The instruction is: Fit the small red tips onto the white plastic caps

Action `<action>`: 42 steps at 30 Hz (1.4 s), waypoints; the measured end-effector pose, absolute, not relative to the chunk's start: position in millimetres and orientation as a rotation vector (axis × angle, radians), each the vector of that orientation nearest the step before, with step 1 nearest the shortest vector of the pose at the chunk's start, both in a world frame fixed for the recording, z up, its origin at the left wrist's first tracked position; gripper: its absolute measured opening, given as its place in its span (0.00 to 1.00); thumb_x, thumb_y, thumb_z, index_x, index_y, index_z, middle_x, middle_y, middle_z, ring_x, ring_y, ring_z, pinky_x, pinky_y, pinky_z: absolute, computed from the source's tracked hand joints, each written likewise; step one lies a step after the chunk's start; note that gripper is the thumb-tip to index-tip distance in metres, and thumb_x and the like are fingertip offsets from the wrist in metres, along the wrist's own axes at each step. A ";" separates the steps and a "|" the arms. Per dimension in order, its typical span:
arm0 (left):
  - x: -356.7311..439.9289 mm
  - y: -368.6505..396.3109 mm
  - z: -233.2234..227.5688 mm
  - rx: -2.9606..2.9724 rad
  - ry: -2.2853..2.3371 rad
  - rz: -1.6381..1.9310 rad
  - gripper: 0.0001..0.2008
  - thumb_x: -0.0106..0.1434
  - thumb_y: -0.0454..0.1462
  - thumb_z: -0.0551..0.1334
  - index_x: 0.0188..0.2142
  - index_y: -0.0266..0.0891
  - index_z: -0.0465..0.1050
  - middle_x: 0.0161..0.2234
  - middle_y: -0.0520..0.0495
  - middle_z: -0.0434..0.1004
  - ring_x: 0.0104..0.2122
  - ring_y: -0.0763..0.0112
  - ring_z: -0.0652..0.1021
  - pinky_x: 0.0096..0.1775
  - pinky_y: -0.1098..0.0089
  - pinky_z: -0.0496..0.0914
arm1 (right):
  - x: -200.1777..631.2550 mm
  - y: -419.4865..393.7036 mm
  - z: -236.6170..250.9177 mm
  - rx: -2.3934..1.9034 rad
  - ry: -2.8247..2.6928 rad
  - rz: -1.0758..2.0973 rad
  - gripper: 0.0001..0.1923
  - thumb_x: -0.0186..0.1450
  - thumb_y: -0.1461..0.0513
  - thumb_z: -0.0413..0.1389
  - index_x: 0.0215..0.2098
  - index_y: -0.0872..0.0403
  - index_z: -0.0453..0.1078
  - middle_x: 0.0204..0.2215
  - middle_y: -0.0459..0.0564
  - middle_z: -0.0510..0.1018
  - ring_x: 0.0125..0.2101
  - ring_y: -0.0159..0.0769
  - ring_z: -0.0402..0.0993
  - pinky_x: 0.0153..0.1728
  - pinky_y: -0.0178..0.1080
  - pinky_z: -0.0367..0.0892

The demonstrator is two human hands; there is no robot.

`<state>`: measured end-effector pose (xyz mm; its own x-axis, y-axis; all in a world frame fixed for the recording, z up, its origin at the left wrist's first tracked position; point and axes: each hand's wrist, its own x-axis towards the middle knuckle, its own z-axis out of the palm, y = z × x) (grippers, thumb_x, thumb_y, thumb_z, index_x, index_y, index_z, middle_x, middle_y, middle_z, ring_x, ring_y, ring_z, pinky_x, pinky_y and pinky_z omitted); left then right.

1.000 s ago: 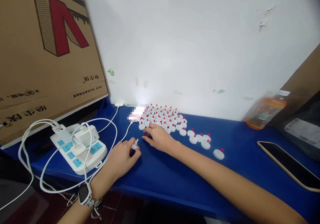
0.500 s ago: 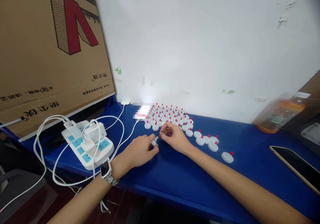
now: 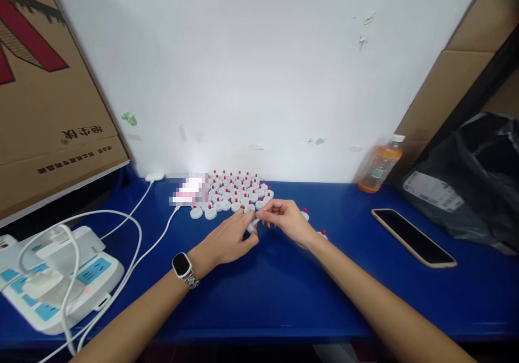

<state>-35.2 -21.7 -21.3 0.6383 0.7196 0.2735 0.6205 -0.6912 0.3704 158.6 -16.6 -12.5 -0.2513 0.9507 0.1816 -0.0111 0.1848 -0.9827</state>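
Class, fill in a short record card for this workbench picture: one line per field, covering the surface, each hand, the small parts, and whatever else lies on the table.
Surface: blue table against a white wall
Left hand: pinching a small white piece, watch on the wrist
Right hand: fingertips meeting the same piece
Small parts: cluster of white caps with red tips behind the hands
Left side: white power strip with cables
Right side: phone lying flat, orange bottle, black bag

On the table, my hands meet just before the caps — power strip far left, phone right, bottle behind it by the wall.
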 end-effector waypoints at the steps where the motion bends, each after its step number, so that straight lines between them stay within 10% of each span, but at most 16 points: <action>1: -34.5 -22.8 -23.9 2.605 1.099 0.599 0.04 0.66 0.36 0.52 0.40 0.42 0.64 0.37 0.48 0.70 0.39 0.62 0.72 0.42 0.61 0.67 | 159.6 -18.0 -11.0 -0.937 -1.508 1.265 0.20 0.51 0.49 0.70 0.26 0.56 0.75 0.22 0.45 0.76 0.22 0.28 0.67 0.27 0.35 0.63; 23: -42.5 -39.3 -29.9 2.459 1.003 0.604 0.14 0.74 0.46 0.50 0.51 0.41 0.61 0.46 0.43 0.70 0.44 0.62 0.75 0.47 0.58 0.72 | 143.7 -28.4 -29.5 -0.860 -1.617 1.184 0.15 0.60 0.52 0.64 0.27 0.55 0.68 0.25 0.45 0.75 0.25 0.30 0.67 0.28 0.35 0.62; 42: -60.6 -7.2 -21.6 2.812 1.641 0.949 0.20 0.71 0.40 0.54 0.59 0.35 0.63 0.56 0.35 0.68 0.55 0.52 0.70 0.56 0.52 0.66 | 159.6 -32.2 -17.6 -1.204 -1.952 0.211 0.09 0.66 0.62 0.55 0.45 0.51 0.72 0.34 0.48 0.73 0.35 0.37 0.70 0.38 0.38 0.64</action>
<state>-60.6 -7.2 -21.6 0.3845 0.7210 0.5764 0.8592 -0.5078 0.0620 159.6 -32.2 -17.6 -0.2128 0.8077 0.5499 0.6712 0.5298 -0.5184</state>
